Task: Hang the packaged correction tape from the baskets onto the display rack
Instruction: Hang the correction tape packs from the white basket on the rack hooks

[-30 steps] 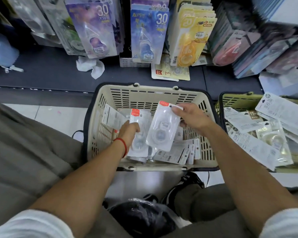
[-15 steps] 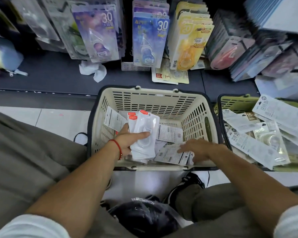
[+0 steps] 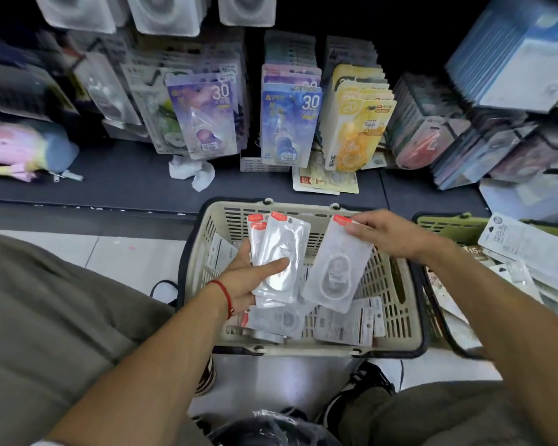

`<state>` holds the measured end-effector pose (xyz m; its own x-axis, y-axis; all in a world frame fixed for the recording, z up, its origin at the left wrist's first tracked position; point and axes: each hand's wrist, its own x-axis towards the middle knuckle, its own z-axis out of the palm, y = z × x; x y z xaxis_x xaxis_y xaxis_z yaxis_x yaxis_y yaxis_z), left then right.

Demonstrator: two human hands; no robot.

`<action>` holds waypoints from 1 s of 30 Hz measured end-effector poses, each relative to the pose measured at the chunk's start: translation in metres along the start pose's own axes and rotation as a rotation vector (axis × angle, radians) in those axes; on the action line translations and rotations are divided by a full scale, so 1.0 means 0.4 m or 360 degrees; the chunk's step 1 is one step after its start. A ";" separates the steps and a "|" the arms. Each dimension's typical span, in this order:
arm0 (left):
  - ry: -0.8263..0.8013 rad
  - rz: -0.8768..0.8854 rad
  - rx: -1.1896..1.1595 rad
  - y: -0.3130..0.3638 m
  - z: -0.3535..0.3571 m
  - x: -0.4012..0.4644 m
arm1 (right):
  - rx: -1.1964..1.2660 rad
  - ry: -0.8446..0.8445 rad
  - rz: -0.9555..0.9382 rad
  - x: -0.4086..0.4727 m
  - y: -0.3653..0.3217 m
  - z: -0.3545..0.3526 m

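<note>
**Light, slick blister packs, best taken by the red header**

The right hand's fingertips pinch the red header strip of a single pack, thumb and fingers closed on its top corner so the clear pouch hangs down and tilts over the middle of the beige basket. The right hand hovers above the basket's far rim. The left hand grips a small stack of packs, fanned slightly, with the thumb laid across the front of the top pack and the fingers curled behind; the stack stands upright over the basket's left half, red headers upward.

More packs lie flat on the basket floor, toward its near edge. A green basket just beside the right rim holds other packaged goods.

Judging by how the single pack dangles from one corner without sagging, these are light and fairly stiff: thin plastic over a card back, with the tape body as a bump in the middle. The glossy film looks slippery, so stacked packs may slide against each other; a thumb clamp across the stack suits them. The header is the natural hold, since the hanging hole should sit there, though the hole itself is too small to make out. The display rack beyond the basket carries hanging rows.
</note>
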<state>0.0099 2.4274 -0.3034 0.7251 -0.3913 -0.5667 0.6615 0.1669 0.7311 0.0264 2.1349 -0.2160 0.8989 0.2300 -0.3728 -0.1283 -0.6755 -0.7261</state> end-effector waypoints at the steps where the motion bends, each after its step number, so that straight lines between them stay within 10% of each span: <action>1: -0.0036 0.0064 0.0014 0.015 0.010 -0.004 | 0.0068 0.0031 -0.0064 0.002 -0.038 -0.018; 8: -0.0209 0.0433 -0.0076 0.159 0.089 -0.066 | -0.0306 0.0700 -0.0387 0.054 -0.223 -0.043; 13: -0.0131 0.0770 0.0046 0.334 0.118 -0.108 | 0.0265 0.1116 -0.0376 0.085 -0.350 -0.067; 19: -0.0161 0.1089 0.0213 0.577 0.106 -0.131 | 0.0673 0.0635 -0.0568 0.076 -0.441 -0.102; 30: 0.0597 0.1740 0.0367 0.756 -0.012 -0.178 | 0.0577 0.0945 -0.0787 0.161 -0.608 -0.122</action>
<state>0.1592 2.5100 -0.0438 0.9216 0.1553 0.3557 -0.3689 0.0658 0.9271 0.1360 2.2798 -0.0351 0.9444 -0.0346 0.3271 0.3017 -0.3047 -0.9034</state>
